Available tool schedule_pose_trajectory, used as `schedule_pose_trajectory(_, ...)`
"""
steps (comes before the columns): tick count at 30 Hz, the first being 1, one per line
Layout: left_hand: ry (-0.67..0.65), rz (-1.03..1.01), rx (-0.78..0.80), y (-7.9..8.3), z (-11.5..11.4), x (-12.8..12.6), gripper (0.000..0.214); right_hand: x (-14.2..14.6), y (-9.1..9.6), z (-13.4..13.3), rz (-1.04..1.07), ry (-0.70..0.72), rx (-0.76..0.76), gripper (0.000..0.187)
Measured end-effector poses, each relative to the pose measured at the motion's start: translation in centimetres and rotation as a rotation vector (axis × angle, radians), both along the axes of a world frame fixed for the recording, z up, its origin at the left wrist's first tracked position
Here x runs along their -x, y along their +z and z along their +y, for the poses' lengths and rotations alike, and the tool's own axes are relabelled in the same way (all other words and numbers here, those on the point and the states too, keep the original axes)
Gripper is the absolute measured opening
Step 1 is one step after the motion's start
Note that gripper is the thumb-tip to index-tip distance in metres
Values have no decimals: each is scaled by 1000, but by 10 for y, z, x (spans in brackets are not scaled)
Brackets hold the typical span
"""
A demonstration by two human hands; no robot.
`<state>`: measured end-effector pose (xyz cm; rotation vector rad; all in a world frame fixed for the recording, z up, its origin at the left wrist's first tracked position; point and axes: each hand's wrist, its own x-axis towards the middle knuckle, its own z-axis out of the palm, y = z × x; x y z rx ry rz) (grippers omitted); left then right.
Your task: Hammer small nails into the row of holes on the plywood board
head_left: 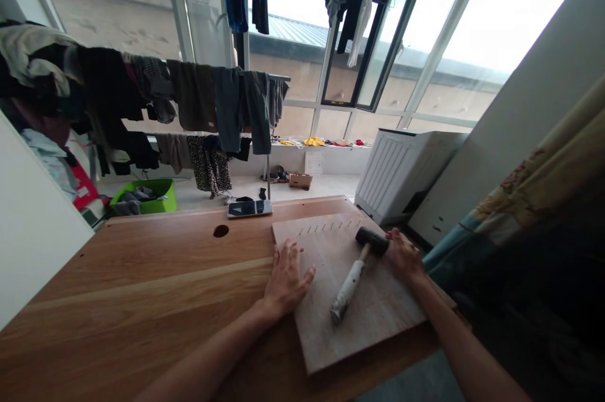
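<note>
A flat wooden board [319, 320] lies on the table, with several thin nails [324, 226] standing in a row near its far edge. My left hand [288, 279] rests across the board's left edge, fingers stretched out and thumb apart. A mallet [350, 285] with a black head and a worn white-wrapped handle lies slantwise on the board. Just right of the mallet's head, at the board's right side, is my right hand [405, 256]. Its fingers are curled together, and whatever is between them is hidden or too small to make out.
The wooden table [142, 301] has a round hole [220, 231] and a phone [249, 208] at its far edge. Beyond are a loaded clothes rack [193, 99], a green basin [163, 197] and a white ribbed appliance [392, 172]. A curtain [524, 200] hangs at right.
</note>
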<state>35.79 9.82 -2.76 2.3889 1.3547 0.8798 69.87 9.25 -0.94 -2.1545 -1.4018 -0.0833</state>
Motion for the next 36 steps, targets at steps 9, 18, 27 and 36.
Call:
schedule_pose_trajectory(9,-64,187,-113,12,-12,5,41,6,0,-1,128,-25,19,60)
schedule_pose_trajectory(18,-104,348,-154,31,-4,14,50,21,5,-3,197,-76,66,61)
schedule_pose_trajectory(27,-52,453,-178,53,-5,67,32,90,-3,-8,348,109,-28,74)
schedule_pose_trajectory(36,73,521,-199,50,-31,142,21,173,-8,-15,340,336,-122,70)
